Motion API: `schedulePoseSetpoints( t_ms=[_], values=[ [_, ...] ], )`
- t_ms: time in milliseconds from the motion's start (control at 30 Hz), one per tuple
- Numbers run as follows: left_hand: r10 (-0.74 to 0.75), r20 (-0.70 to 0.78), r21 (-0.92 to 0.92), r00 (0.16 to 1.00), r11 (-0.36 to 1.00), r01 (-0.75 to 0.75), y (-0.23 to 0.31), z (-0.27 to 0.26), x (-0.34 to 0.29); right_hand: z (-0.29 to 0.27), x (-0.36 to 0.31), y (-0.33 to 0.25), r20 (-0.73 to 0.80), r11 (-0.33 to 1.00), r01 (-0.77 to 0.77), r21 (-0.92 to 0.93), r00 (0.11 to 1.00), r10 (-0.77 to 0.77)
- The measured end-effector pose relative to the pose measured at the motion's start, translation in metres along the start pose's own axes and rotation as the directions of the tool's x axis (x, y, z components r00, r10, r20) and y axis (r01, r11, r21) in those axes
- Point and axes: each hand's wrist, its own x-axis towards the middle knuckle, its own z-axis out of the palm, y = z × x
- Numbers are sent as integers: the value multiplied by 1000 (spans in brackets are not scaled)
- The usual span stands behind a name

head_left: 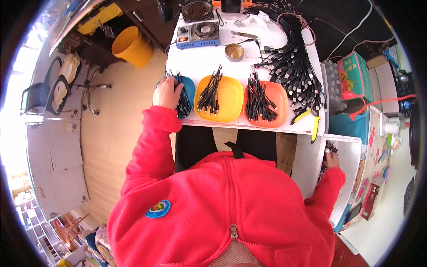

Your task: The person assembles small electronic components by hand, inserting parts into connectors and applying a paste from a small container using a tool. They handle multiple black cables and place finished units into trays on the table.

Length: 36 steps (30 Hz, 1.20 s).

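Note:
My left hand [167, 94] rests over the left side of a blue dish [190, 86], its fingers bent. Short black cables [183, 105] lie in that dish beside the thumb, and what the fingers grip is hidden. To its right stand a yellow dish [229, 100] and an orange dish [278, 95], both with black cables in them. Low on the right, my right hand [332, 159] reaches into a white open box [349, 155]. Its fingers close on a dark bundle that looks like black cables [330, 146].
A large heap of black USB cables [299, 73] covers the table's right side, with yellow-handled pliers [315, 129] at the front edge. Farther back are a small metal bowl [234, 52], a blue-based device [198, 35] and a knife [243, 34]. A yellow bucket [133, 46] stands left.

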Motion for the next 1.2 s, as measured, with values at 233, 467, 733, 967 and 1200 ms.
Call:
schedulePoseSetpoints(
  t_ms=[233, 467, 733, 967, 1200],
  values=[
    [260, 408, -698, 875, 707, 116, 125, -72, -34, -21, -301, -176, 450, 846, 262, 464, 753, -480],
    [787, 359, -926, 502, 232, 297, 162, -38, -52, 93, -269, -275, 683, 620, 706, 343, 266, -680],
    [-121, -47, -224, 991, 969, 108, 12, -40, -33, 206, -184, -336, 369, 590, 770, 242, 489, -790],
    [-140, -58, -71, 988, 988, 136, -33, -13, 12, 280, -156, -347, 219, 534, 842, -80, 538, -814],
    [-240, -94, -223, 966, 951, 215, -41, 1, 23, 288, -145, -344, 289, 660, 747, 85, 615, -734]
  ],
)
